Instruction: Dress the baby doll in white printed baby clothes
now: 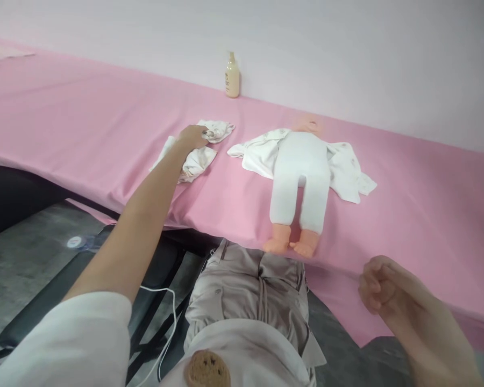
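Observation:
My left hand reaches over the table, its fingers closed on a white printed baby garment. Part of that crumpled cloth lies under the hand, and more printed cloth shows below the wrist. Whether these are one piece I cannot tell. To the right, a baby doll in a white body lies on its back, feet toward me. A white printed baby top is spread open beneath it, a sleeve on either side. My right hand hovers by the table's front edge, fingers curled in, with nothing visible in them.
A pink sheet covers the long table and hangs over its front edge. Against the wall stands a cream pump bottle. Below left are a black chair, a clear bottle and a white cable.

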Tool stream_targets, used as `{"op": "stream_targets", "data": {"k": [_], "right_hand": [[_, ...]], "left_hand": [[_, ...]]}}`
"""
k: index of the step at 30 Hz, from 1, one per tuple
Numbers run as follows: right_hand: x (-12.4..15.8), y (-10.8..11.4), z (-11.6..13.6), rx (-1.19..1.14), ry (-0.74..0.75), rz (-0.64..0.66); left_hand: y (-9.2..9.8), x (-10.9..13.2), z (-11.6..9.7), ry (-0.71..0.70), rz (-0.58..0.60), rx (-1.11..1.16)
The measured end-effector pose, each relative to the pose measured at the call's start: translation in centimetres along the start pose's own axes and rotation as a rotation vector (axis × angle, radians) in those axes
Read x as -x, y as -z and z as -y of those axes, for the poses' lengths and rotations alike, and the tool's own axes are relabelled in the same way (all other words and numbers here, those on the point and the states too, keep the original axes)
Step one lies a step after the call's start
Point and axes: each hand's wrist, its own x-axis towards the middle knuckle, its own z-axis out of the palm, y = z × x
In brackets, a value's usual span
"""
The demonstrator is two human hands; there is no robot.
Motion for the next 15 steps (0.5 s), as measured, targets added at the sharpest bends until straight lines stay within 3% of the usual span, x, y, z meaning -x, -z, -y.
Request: {"op": "stream_targets", "data": {"k": [11,15], "right_hand": [[1.8,0.1,1.1,-0.005,0.079,-0.174],[2.9,-0.7,1.1,0.136,0.238,-0.251]], "left_hand": [[0.4,0.6,-2.3,-0.132,0.026,-0.198],[1.1,1.4,-3.0,-0.103,0.032,-0.171]]}}
